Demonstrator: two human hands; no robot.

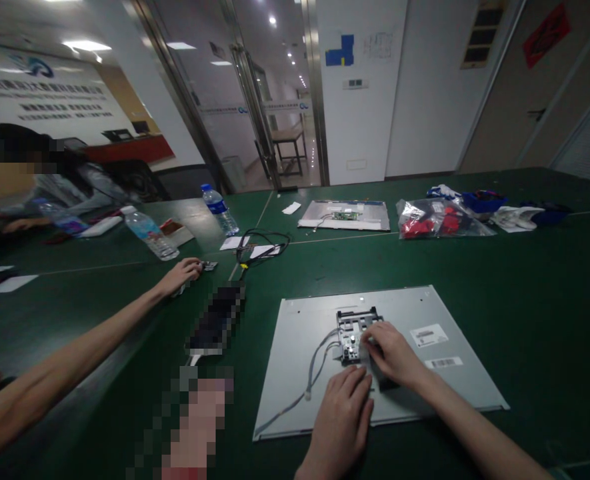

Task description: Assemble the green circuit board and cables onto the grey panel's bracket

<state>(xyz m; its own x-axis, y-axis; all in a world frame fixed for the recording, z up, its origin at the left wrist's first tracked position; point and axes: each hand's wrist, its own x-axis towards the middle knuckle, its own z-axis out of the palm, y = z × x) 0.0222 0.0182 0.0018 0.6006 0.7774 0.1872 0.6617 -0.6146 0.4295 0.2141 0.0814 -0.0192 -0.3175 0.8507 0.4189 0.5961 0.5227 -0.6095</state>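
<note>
A flat grey metal display panel (295,353) lies face down on the green table. At its middle is a black-and-silver metal bracket (355,337) with small mechanical parts, and a grey cable (309,373) runs from it to the panel's lower left corner. My right hand (395,353) is closed, fingertips pinched at the bracket's right side; whatever is between them is hidden. Just below the bracket, my left hand (342,410) rests on the panel with its fingers lying nearly flat and close together. A dark part (387,383) shows partly beneath my right hand.
A co-worker's arm (99,340) reaches in from the left, its hand by a small metal piece (209,266). Nearby are a phone-like dark object (217,317), black cables (265,243) and water bottles (149,233). Farther back lie another panel (365,217) and a plastic bag (439,220).
</note>
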